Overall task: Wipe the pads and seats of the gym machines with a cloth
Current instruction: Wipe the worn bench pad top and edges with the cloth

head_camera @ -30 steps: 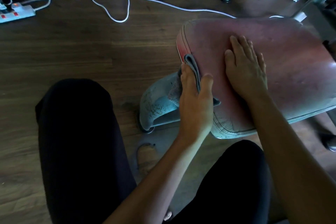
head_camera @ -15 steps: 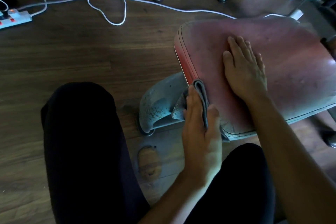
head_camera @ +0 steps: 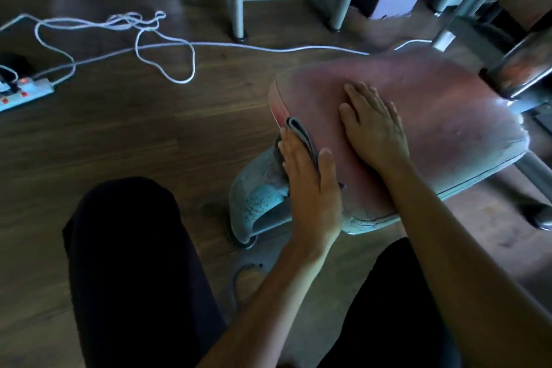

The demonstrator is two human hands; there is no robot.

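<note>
Worn red seat (head_camera: 442,116) sits over dark wood floor (head_camera: 149,140). L hand (head_camera: 310,188) – fingers straight, together – presses grey cloth (head_camera: 298,131) on seat's left edge. R hand (head_camera: 373,125) lies flat on top, fingers slightly spread. White cable (head_camera: 191,66) & power strip (head_camera: 27,95) lie at left.

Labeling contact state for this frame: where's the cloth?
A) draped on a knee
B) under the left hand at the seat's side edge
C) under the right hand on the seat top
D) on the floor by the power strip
B: the grey cloth sits under the left hand, pressed to the side edge of the red seat; the right hand lies bare on top.
</note>
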